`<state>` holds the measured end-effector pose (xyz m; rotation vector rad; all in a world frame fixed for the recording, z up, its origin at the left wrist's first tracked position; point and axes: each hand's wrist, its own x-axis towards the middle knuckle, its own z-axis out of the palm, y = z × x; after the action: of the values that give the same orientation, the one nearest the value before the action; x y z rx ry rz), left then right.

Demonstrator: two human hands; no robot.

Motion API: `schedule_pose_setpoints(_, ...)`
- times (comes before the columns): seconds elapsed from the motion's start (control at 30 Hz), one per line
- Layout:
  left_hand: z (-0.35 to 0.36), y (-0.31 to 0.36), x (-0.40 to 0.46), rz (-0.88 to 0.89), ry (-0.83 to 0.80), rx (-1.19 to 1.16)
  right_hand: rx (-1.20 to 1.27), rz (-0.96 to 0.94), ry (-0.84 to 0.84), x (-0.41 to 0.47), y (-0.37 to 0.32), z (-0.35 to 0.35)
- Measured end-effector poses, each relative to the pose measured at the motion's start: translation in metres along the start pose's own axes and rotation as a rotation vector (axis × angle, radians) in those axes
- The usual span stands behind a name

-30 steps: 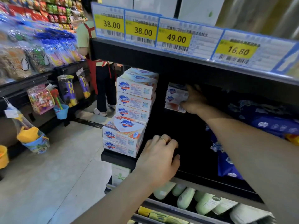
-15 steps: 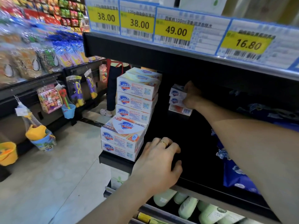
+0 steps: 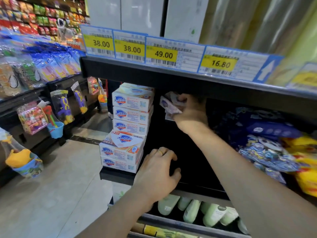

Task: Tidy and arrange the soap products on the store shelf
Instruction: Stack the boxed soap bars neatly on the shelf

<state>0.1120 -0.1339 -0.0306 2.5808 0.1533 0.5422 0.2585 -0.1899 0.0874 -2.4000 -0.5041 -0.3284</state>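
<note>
A stack of white Safeguard soap boxes (image 3: 131,124) stands at the left end of the black shelf (image 3: 116,174), its lower boxes jutting forward. Deep inside the shelf my right hand (image 3: 190,111) grips a few small soap boxes (image 3: 169,104), held tilted and blurred, just under the shelf above. My left hand (image 3: 159,170) rests on the shelf floor beside the stack's base, fingers spread and bent downward; a ring shows on one finger. Nothing is visible in that hand.
Blue and yellow packets (image 3: 271,148) crowd the shelf's right side. Price tags (image 3: 163,52) line the shelf edge above. Pale green bottles (image 3: 197,210) lie on the shelf below. Hanging toys (image 3: 56,114) line the aisle rack to the left.
My right hand has tilted the small soap boxes and shifted them slightly. The left hand stays on the shelf floor. The camera has moved a little.
</note>
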Motion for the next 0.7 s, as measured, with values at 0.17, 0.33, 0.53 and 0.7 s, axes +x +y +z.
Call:
schedule_pose_setpoints(0.17,-0.006,0.003,0.001,-0.036,-0.078,-0.077,0.303,-0.085,0.152,-0.097,0.021,-0.027)
schedule_pose_setpoints(0.33,-0.022,0.002,-0.015,-0.059,-0.16,-0.277,0.447,-0.098,0.126,-0.166,0.042,-0.044)
schedule_pose_setpoints(0.53,-0.055,0.012,-0.048,-0.172,-0.176,-0.946,0.59,-0.187,0.01,-0.201,0.056,-0.051)
schedule_pose_setpoints(0.7,-0.082,0.015,-0.07,-0.302,-0.171,-1.238,0.667,-0.289,-0.136,-0.223,0.056,-0.048)
